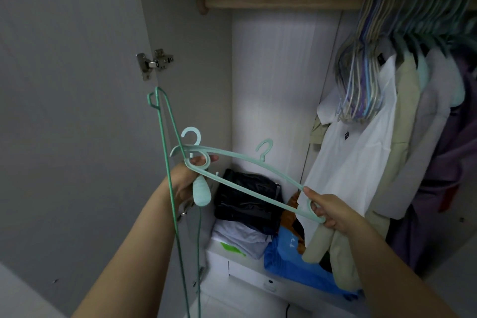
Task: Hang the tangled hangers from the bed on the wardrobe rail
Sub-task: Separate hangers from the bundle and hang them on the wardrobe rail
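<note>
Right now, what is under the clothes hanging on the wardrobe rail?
Under the hanging clothes lies a blue bag, with orange fabric behind it. Left of these sit black folded garments on grey ones. The clothes cover whatever is further right.

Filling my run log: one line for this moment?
left hand: grips hangers | right hand: pulls plastic hanger | rail: free
</note>
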Tool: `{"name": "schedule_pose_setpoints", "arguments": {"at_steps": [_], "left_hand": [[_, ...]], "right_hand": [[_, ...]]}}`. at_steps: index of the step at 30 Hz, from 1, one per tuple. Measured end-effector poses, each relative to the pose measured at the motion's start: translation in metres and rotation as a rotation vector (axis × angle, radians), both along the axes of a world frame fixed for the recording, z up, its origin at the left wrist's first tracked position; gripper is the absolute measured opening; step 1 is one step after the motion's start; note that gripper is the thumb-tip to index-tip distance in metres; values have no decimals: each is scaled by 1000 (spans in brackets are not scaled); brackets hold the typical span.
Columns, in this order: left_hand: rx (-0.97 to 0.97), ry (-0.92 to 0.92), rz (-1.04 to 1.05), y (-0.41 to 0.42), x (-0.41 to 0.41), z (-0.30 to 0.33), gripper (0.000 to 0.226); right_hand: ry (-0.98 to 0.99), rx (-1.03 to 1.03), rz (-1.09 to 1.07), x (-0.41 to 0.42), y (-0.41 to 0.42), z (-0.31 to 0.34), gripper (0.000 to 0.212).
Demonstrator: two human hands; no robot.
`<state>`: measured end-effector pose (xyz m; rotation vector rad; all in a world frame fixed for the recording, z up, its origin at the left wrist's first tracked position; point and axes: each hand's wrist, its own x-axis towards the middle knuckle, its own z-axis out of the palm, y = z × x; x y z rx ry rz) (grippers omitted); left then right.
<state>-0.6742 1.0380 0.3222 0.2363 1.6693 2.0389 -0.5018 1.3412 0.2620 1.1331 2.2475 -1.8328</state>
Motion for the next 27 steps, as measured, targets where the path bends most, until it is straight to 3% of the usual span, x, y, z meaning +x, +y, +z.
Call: {"name": "schedule_pose_setpoints", "arguments": {"at_steps": [3, 6, 10, 15, 23, 27], "left_hand": [[-74, -6, 77, 4, 0, -2, 24], [33, -72, 173, 3, -6, -10, 37], [171, -129, 292, -1, -4, -10, 25], [58, -33, 276, 9, 0, -10, 25], [-57, 1, 236, 40, 17, -16, 55], [-30, -10, 225, 45, 17, -16, 42]], "right_hand": [[47, -18, -59, -4, 0, -2, 62], [168, -89, -198, -7, 3, -3, 58], [250, 15, -328, -7, 12, -1, 52], [339, 277, -146, -3, 4, -3, 30], [256, 695, 116, 0, -37, 12, 28], [281, 822, 111, 5, -47, 20, 22]]}}
